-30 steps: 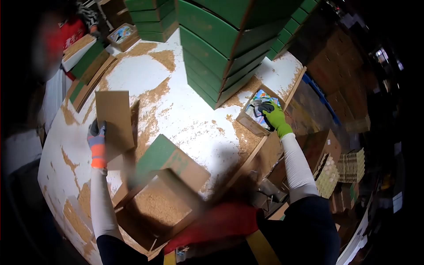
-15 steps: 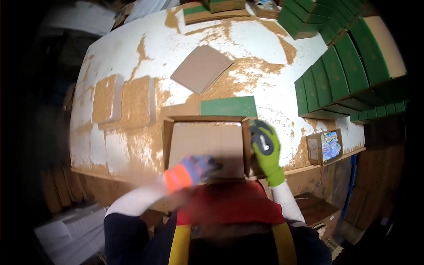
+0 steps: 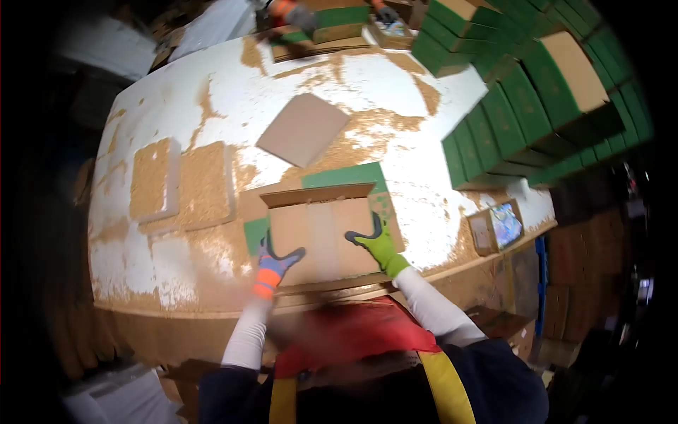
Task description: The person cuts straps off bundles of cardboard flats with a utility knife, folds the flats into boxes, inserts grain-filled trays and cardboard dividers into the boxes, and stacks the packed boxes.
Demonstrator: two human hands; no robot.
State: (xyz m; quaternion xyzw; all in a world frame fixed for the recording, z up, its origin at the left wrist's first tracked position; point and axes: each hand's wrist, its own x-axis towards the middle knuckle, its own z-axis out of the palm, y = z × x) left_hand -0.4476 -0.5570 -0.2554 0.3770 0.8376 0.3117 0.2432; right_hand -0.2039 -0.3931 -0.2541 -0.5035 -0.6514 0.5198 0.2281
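Note:
In front of me on the table is a cardboard box (image 3: 293, 230) with green-printed flaps folded outward. A pale strip like tape runs down the middle of its brown panel, and a far edge stands up. My left hand (image 3: 277, 260), in a purple and orange glove, grips the box's left side, its thumb stretched over the panel. On the right side is my right hand (image 3: 378, 247), in a green and dark glove, its thumb also over the panel and its fingers along the edge.
Square cardboard sheets (image 3: 302, 131) lie beyond the box. Two blocks topped with sawdust-like crumbs (image 3: 205, 185) sit left. Green boxes (image 3: 512, 127) are stacked right, near a small box of colourful packets (image 3: 506, 225). Another person's gloved hand (image 3: 302, 19) works at the far edge.
My left hand has gone from inside the box to its left side. My right hand's thumb now lies over the panel. Another person's hands have appeared at the far edge.

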